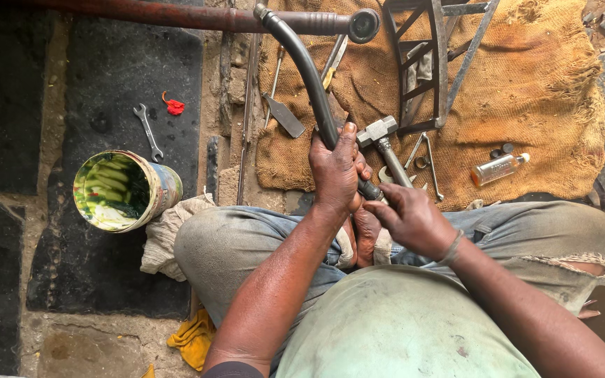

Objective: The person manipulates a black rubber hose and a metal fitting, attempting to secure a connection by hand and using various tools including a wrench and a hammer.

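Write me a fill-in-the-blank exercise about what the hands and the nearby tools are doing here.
1. The left hand grips a curved dark ____.
2. The right hand holds the lower end of the same tube, above the person's ____.
3. The hammer lies on a ____ cloth.
4. The open tin can lies on its side near a small ____ on the dark stone slab.

Missing words: tube; feet; burlap; wrench

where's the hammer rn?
Head view, centre-right: the hammer lies on the burlap mat, just right of the left hand, which grips the curved black tube.
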